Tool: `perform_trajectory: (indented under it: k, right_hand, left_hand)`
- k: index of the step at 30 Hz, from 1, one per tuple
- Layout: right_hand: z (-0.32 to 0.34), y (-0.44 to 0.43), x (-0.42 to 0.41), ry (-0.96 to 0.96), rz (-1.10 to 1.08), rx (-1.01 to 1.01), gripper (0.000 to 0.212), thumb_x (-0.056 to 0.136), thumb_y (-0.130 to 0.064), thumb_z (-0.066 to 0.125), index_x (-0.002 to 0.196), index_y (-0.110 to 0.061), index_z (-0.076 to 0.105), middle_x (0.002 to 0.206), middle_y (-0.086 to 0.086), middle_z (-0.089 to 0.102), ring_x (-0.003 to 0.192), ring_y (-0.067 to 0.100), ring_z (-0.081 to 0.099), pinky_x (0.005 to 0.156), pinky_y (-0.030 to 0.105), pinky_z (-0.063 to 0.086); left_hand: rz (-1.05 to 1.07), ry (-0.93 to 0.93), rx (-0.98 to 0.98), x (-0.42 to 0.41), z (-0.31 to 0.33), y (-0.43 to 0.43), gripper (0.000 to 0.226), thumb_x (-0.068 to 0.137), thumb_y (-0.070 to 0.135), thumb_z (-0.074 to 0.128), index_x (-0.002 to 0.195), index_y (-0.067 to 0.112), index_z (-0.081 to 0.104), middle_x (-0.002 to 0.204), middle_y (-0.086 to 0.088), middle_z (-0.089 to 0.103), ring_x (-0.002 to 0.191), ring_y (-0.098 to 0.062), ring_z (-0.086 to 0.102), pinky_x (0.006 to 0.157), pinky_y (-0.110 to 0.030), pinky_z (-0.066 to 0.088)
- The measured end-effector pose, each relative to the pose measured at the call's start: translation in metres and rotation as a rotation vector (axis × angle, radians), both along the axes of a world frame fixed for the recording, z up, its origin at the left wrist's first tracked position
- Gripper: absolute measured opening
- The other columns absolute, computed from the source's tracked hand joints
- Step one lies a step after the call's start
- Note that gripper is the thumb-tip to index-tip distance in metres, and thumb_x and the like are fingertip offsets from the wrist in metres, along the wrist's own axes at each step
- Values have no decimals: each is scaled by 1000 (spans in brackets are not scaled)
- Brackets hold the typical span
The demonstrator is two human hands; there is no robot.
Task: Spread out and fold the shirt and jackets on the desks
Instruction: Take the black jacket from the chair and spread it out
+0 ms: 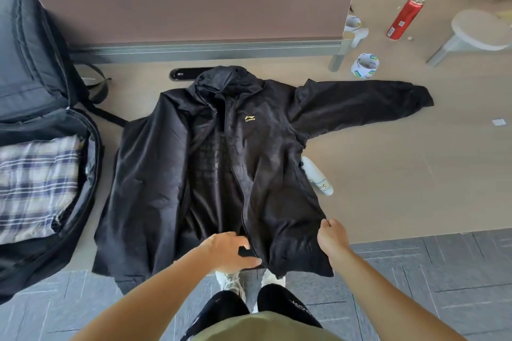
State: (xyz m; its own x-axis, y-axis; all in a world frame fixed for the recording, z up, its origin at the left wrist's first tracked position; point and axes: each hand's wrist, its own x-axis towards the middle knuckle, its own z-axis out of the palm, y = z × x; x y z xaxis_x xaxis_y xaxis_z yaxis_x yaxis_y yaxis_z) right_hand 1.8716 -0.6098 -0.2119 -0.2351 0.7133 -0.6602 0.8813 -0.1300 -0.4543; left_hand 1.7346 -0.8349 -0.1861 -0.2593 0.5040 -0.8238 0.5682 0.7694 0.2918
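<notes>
A black hooded jacket point(266, 163) with a small gold chest logo lies face up and unzipped on the desk point(401, 174). Its right sleeve stretches out toward the right; its hem hangs over the near desk edge. My left hand point(230, 250) grips the hem near the zipper, thumb and fingers curled round the fabric. My right hand point(332, 235) pinches the jacket's right side edge near the hem. A folded plaid shirt point(38, 188) lies inside an open black suitcase point(83, 232) at the left.
A white spray bottle point(318, 177) lies partly under the jacket's right side. A tape roll point(364, 65), a red can point(404, 18) and a white stool point(482, 30) stand at the back right. A brown divider panel point(191, 5) closes the back. Another person sits at the far right.
</notes>
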Motion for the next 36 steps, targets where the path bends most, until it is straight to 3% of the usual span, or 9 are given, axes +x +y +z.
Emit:
perform_trajectory:
  k: [5,8,11,15,19,23,25,32,36]
  right_hand:
    - [-10,0,17,-132,231,-38,33,106,-25,33,115,-3,57,118,15,61,108,34,57,86,36,42]
    - [-10,3,22,-141,300,-14,25,107,-24,35,95,-10,51,98,8,57,93,29,55,78,35,42]
    - [-9,5,27,-116,311,30,28,107,-25,35,81,-16,40,84,4,50,81,25,51,69,34,38]
    - [-8,0,31,-90,373,104,25,107,-30,35,87,-18,43,87,5,56,81,27,56,66,36,41]
    - [-8,-4,35,-150,463,149,24,105,-38,35,92,-21,46,85,2,58,82,26,60,73,43,54]
    - [1,-3,30,-212,607,293,29,101,-46,40,103,-19,49,97,0,58,94,25,59,82,43,53]
    - [7,-1,22,-170,653,396,35,99,-49,45,116,-19,46,112,3,54,104,25,55,86,40,50]
    - [5,-14,0,-45,1259,490,54,96,-45,51,146,-26,39,144,8,33,130,35,37,107,49,29]
    - [1,-26,5,-87,1325,437,51,99,-39,50,146,-25,38,142,5,35,125,33,42,103,47,31]
  left_hand:
    - [713,-374,138,-7,-2,13,33,89,56,64,97,25,57,90,1,63,59,-13,51,54,-25,37]
    - [1017,-297,419,-7,-9,22,30,99,26,59,72,19,47,76,-5,58,70,-19,52,61,-31,41]
    - [1272,-425,569,-8,0,33,22,106,25,44,86,16,47,74,-3,61,70,-24,64,63,-35,58]
    - [1157,-152,556,-22,0,37,21,106,28,41,92,12,43,61,-5,40,41,-19,41,40,-24,29]
    - [972,-118,364,-24,-11,28,31,103,36,49,82,14,44,64,-3,46,55,-20,45,55,-32,41]
    - [1142,-476,396,-12,-4,23,24,97,35,63,109,14,67,99,1,76,93,-17,73,87,-40,59]
    - [1231,-559,426,-6,-1,21,19,101,27,57,118,20,64,110,-2,75,99,-22,73,82,-48,60]
    - [916,-85,272,-21,-6,-8,19,100,37,54,119,34,55,99,-1,68,81,-25,67,50,-29,52]
    - [780,107,197,-33,-22,-28,19,98,33,55,116,28,59,98,2,69,87,-21,65,75,-36,56]
